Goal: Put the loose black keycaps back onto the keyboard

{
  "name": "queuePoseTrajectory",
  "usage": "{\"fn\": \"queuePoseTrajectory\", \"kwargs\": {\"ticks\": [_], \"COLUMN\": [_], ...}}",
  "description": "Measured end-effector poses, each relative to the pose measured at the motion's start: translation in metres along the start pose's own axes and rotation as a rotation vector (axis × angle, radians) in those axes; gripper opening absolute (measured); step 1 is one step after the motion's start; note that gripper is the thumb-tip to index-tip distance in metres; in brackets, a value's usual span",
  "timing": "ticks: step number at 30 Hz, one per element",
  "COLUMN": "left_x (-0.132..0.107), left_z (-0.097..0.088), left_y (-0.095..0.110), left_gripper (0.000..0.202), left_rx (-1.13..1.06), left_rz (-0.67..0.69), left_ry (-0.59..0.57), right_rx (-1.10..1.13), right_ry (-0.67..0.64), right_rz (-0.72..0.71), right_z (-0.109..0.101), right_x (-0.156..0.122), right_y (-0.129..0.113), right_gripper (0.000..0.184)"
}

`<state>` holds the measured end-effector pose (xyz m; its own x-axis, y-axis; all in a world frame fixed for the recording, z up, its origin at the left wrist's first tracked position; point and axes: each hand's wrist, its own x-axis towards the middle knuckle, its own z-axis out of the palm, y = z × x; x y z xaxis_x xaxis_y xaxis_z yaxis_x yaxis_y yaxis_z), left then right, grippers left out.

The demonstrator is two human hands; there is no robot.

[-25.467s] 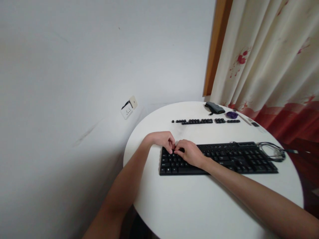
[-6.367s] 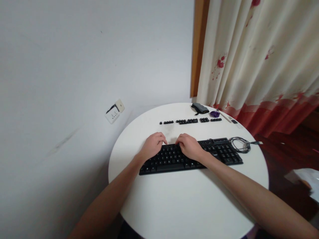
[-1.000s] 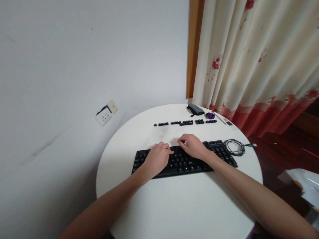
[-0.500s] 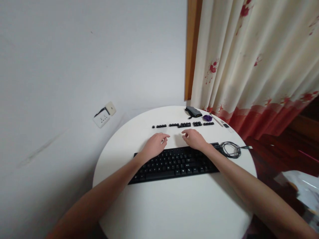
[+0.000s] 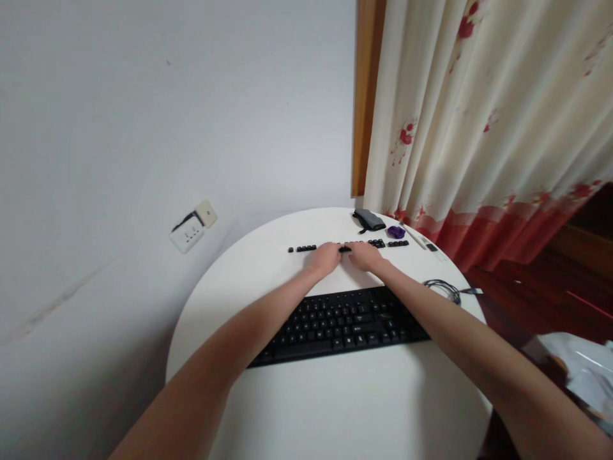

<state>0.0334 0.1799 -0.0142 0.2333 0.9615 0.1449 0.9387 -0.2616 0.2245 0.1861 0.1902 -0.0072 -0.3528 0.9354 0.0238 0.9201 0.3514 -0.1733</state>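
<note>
Both my hands reach over the far side of the white round table, at a row of loose black keycaps (image 5: 306,248). My left hand (image 5: 326,257) has its fingers curled at the left end of a short strip of keycaps (image 5: 345,249). From the right, my right hand (image 5: 364,256) closes on the same strip, so it sits between the two hands. My fingertips are partly hidden. Under my forearms lies a black keyboard (image 5: 330,322), with its number-pad end partly covered by my right arm.
Right of the hands lie more keycaps (image 5: 398,243). Behind them are a grey pouch (image 5: 371,219), a purple scrunchie-like bundle (image 5: 396,232) and a thin white tool (image 5: 414,237). A coiled black cable (image 5: 445,289) rests by the right edge. Wall and curtain (image 5: 431,128) stand behind the table.
Both hands have moved forward from above the keyboard's back edge to the keycap row. They have come closer together, around some of the middle keycaps. The view has shifted slightly.
</note>
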Motion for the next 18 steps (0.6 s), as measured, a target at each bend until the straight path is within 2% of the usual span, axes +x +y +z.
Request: {"fn": "queuePoseTrajectory", "kwargs": {"ticks": [9,18], "left_x": [0.0001,-0.0074], "left_z": [0.0017,-0.0066], "left_y": [0.0010,-0.0006], "left_gripper": [0.028,0.018], "left_rx": [0.025,-0.053], "left_rz": [-0.012,0.010], "left_ry": [0.036,-0.003], "right_rx": [-0.028,0.019], "right_ry": [0.050,0.076], "right_rz": [-0.029,-0.067], "right_z": [0.0025,0.0000], "right_x": [-0.0004,-0.0073], "right_y": [-0.0008,-0.0070], "right_gripper": [0.031,0.017]}}
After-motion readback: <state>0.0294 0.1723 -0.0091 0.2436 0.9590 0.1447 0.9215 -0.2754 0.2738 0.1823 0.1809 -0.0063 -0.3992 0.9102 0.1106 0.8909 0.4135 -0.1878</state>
